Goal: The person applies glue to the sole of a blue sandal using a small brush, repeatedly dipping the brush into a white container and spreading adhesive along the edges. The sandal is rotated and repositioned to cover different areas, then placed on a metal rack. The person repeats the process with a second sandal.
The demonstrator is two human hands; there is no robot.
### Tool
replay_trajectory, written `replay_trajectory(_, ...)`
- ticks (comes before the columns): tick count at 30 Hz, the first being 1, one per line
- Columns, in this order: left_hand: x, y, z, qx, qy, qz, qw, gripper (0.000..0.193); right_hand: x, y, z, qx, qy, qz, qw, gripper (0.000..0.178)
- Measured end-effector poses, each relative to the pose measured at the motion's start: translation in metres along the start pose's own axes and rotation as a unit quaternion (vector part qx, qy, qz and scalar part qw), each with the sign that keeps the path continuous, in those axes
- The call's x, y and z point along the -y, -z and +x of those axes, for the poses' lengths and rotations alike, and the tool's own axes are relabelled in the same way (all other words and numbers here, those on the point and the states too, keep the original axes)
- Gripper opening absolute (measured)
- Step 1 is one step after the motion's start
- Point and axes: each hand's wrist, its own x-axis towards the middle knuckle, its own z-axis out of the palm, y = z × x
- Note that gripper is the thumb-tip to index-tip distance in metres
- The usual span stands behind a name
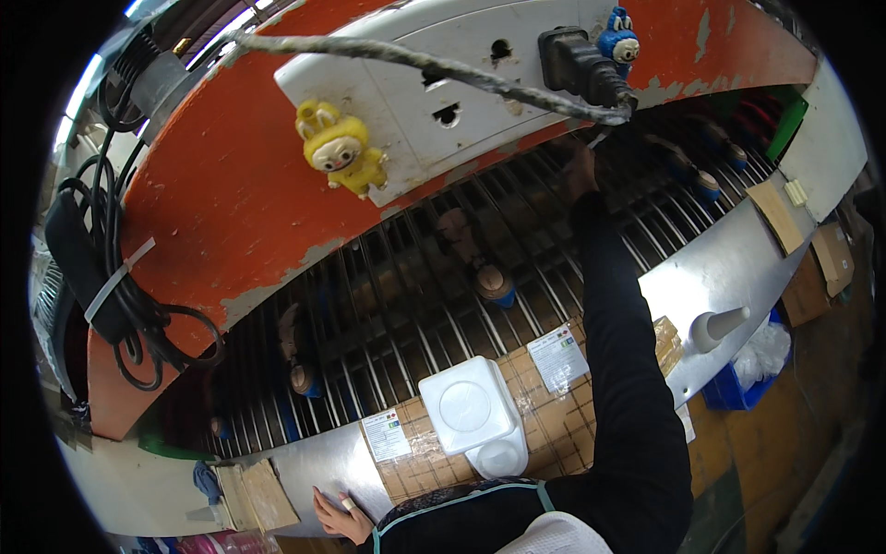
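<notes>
My right arm reaches far over the metal rollers (406, 342), under the orange machine housing (212, 212). At its end my right hand (580, 174) is in shadow, near a thin pale strip (601, 138). Its fingers are too dark to make out. My left hand (343, 517) lies on the near metal ledge (323, 471), fingers stretched out, holding nothing. Several shoe-like pieces with tan round ends and blue edges lie on the rollers, one in the middle (494, 284), one to its left (303, 379) and one at the right (706, 185).
A white plastic container (466, 406) stands on taped cardboard (397, 475) along the near ledge. A grey cone (720, 328) stands at the right, above a blue bin (738, 388). Black cables (115, 277) hang at the left. A power cord (397, 51) crosses the white socket panel (388, 102).
</notes>
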Motion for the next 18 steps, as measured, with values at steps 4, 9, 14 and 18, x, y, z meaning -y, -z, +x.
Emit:
replay_trajectory(4,0.006,-0.006,0.003,-0.014,0.010,0.002,1.000,0.058,0.022,-0.017,-0.018,0.158,-0.013,-0.317,0.935,0.033)
replay_trajectory(9,0.011,-0.014,0.004,-0.029,0.021,-0.005,0.999,0.060,0.055,-0.024,-0.042,0.268,-0.009,-0.494,0.827,0.041)
replay_trajectory(14,0.005,-0.007,0.002,0.003,0.017,-0.027,0.999,0.058,0.045,-0.016,-0.119,0.473,0.269,-0.665,0.512,0.072)
replay_trajectory(18,0.000,0.003,0.001,0.002,-0.001,-0.055,0.998,0.057,0.048,-0.013,-0.224,0.399,0.002,-0.551,0.733,0.113)
